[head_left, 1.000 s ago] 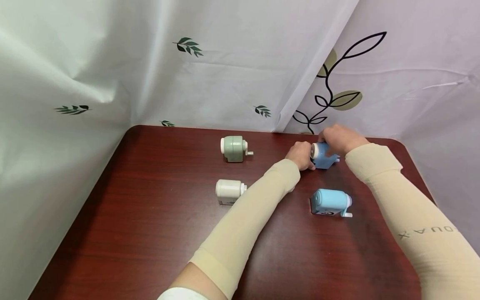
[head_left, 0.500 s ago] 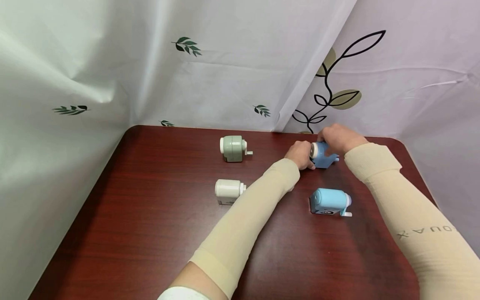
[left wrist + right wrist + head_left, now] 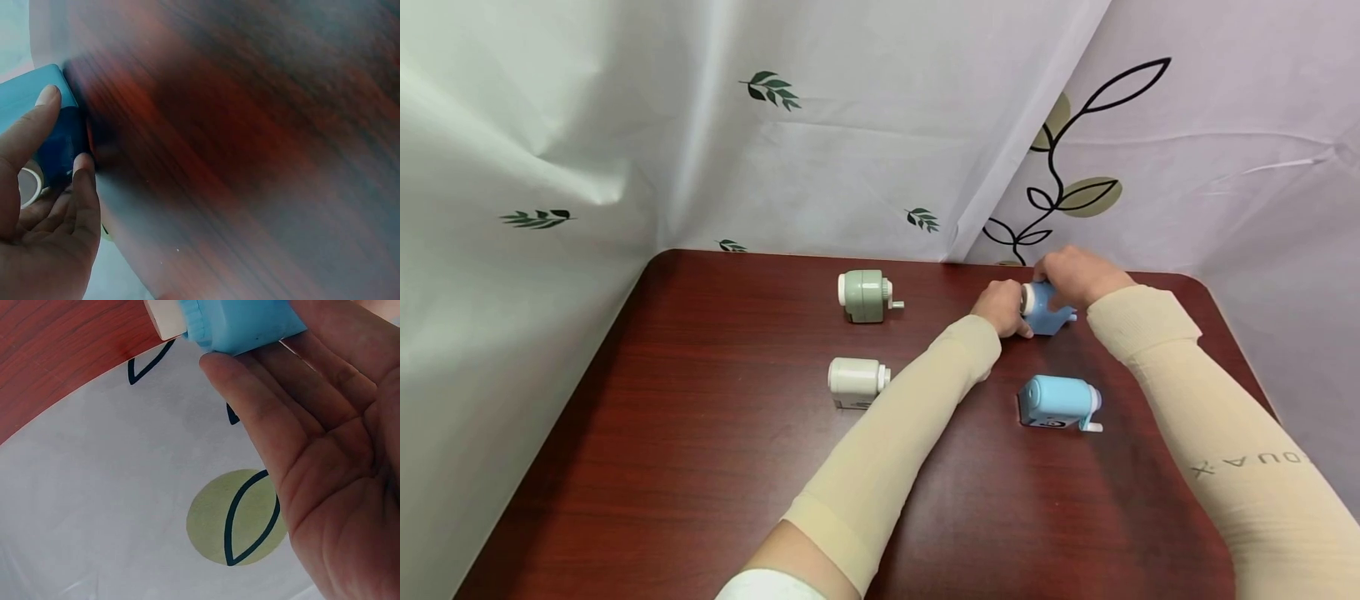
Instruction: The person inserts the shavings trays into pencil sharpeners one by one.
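Observation:
At the table's far right, both hands are on a blue crank pencil sharpener (image 3: 1043, 322) with a pale round front. My left hand (image 3: 1000, 308) grips its front end. In the left wrist view the thumb presses one side and fingertips reach the edge of the dark blue end part (image 3: 62, 140), below a white ring (image 3: 39, 187). My right hand (image 3: 1081, 279) holds the sharpener from above and behind. The right wrist view shows the sharpener's light blue body (image 3: 250, 325) between thumb and fingers, its white end (image 3: 167, 317) pointing away.
A light blue sharpener (image 3: 1058, 400) stands nearer on the right. A green sharpener (image 3: 865, 296) is at the back middle, with a white one (image 3: 853, 379) in front, partly behind the left sleeve (image 3: 895, 442). White leaf-printed sheeting (image 3: 850, 150) borders the dark red table (image 3: 700, 433).
Both hands keep the same hold on the blue sharpener, almost still. The whole head view has shifted very slightly.

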Demonstrator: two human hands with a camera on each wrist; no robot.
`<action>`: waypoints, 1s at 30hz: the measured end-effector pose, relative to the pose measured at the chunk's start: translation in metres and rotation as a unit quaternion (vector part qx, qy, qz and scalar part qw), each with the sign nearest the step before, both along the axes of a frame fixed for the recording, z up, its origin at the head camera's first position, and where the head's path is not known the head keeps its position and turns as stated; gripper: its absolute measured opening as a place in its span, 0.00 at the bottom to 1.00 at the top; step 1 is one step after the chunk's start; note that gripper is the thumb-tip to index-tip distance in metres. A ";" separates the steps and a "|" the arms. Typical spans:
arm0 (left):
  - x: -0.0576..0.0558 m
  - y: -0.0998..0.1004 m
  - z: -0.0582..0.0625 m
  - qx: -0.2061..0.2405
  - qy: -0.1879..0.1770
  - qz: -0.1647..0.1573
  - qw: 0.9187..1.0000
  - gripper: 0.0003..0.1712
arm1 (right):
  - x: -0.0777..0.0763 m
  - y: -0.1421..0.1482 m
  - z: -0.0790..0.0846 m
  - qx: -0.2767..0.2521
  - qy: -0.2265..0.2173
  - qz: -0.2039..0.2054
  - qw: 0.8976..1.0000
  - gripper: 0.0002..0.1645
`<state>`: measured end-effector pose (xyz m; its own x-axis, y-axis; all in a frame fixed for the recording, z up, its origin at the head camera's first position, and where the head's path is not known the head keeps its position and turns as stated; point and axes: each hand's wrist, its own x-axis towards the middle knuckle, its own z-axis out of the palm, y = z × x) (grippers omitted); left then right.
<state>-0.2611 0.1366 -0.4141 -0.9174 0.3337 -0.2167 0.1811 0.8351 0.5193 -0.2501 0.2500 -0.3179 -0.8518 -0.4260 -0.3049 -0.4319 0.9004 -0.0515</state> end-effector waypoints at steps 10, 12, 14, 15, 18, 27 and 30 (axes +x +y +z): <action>0.001 0.000 0.004 -0.017 -0.007 0.000 1.000 0.32 | -0.002 -0.001 -0.003 0.003 -0.001 -0.005 1.000 0.25; 0.002 -0.002 0.008 -0.017 -0.010 0.003 1.000 0.31 | -0.002 0.000 -0.004 0.000 -0.002 -0.004 1.000 0.25; 0.003 -0.004 0.014 -0.026 -0.009 0.006 1.000 0.27 | -0.003 0.002 -0.006 -0.004 -0.002 -0.002 1.000 0.25; 0.003 -0.005 0.017 -0.036 -0.008 0.007 0.999 0.25 | -0.004 0.003 -0.007 -0.006 -0.003 -0.002 1.000 0.25; 0.002 -0.008 0.030 -0.079 -0.008 0.009 0.997 0.17 | -0.006 0.008 -0.007 -0.013 -0.004 -0.006 1.000 0.25; 0.012 -0.050 0.086 -0.109 0.054 -0.046 0.991 0.18 | -0.002 0.018 -0.013 -0.049 -0.008 -0.035 0.998 0.27; 0.020 -0.073 0.105 -0.091 0.094 -0.074 0.989 0.24 | 0.002 0.017 -0.010 -0.063 -0.008 -0.055 0.996 0.32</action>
<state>-0.2414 0.0634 -0.3091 -0.8909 0.4390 -0.1165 0.3876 0.8686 0.3088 -0.2480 0.2673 -0.3276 -0.8913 -0.3657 -0.2679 -0.3289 0.9284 -0.1730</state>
